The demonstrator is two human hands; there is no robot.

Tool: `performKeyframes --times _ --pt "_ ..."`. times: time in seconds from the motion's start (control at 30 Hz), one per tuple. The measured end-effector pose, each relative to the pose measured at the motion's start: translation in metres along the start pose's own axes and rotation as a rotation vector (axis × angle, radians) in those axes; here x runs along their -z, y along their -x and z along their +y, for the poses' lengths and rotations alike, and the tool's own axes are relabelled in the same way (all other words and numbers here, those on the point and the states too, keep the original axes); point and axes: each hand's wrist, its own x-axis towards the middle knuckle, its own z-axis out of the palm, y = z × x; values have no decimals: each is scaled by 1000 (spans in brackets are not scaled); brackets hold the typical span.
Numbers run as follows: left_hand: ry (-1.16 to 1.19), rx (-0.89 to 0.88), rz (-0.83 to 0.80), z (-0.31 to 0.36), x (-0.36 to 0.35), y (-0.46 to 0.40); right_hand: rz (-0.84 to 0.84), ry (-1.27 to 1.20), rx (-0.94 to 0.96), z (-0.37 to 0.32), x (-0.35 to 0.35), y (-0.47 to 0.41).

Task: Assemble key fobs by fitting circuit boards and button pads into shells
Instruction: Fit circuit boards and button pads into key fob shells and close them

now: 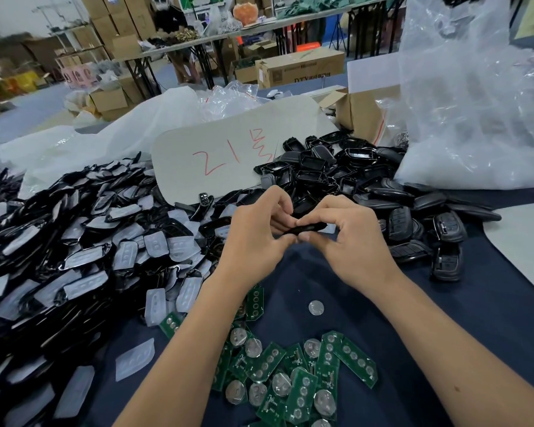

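Bag: a clear plastic bag (475, 97) stood at the table's far right; contents unclear.
Fob: the black key fob (310, 228) lay edge-on, long axis left-right.
Grip: left hand (253, 238) and right hand (349, 241) both pinched it.

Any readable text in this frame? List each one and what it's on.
"21" plus one more red handwritten character I can't make out: on the grey card behind the shell piles.
"DTY", followed by smaller print too blurred to read: on the brown carton on the floor.
Circuit boards: markings too small to read.
Far boxes and shelves: labels blurred.
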Motion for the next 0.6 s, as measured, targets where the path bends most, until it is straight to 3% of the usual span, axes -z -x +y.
performKeyframes --times 0.17,0.33,0.47,0.6 --pt "171 216 -14 -1 -3 0 9 -207 -173 3 -6 3" --pt "743 508 -18 4 -4 1 73 -367 -386 10 -7 0" --pt "1026 565 -61 9 -2 0 -4 -508 -417 12 -11 2" --pt "1073 590 -113 9 -2 -1 19 -659 -465 12 -10 1"
